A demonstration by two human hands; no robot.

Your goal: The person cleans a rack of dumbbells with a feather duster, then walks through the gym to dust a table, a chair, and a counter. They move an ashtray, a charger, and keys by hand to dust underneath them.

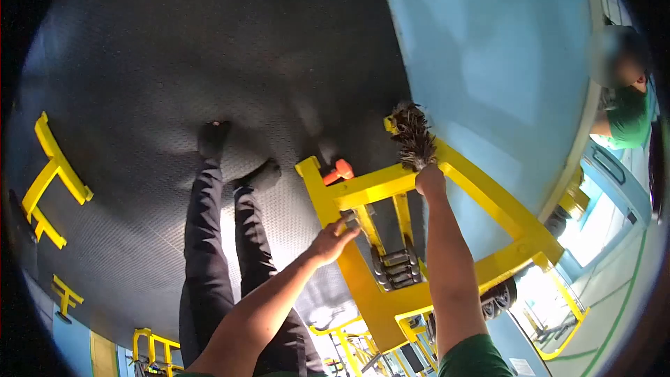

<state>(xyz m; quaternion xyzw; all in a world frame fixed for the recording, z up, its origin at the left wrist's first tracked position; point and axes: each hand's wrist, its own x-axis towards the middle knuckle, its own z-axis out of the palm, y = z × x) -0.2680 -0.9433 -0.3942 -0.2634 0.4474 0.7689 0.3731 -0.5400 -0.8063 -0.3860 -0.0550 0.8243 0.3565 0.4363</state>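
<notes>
My right hand [430, 181] is closed around the lower end of a feather duster [414, 136]. The duster's dark brown feathers point up and lie against the upper part of a yellow metal equipment frame [481, 199], near the blue wall. Lower and to the left, my left hand [333, 241] rests at the edge of the same frame. Its fingers and thumb are apart, with nothing visible held between them. Inside the frame, between the two hands, sits a dark metal part with several bars [398, 269].
An orange dumbbell [339, 172] lies on the black textured floor [209, 42] beside the frame. More yellow stands [59, 167] are at the left. A blue wall [495, 49] rises at the right. A person in a green shirt [630, 115] appears at the right edge.
</notes>
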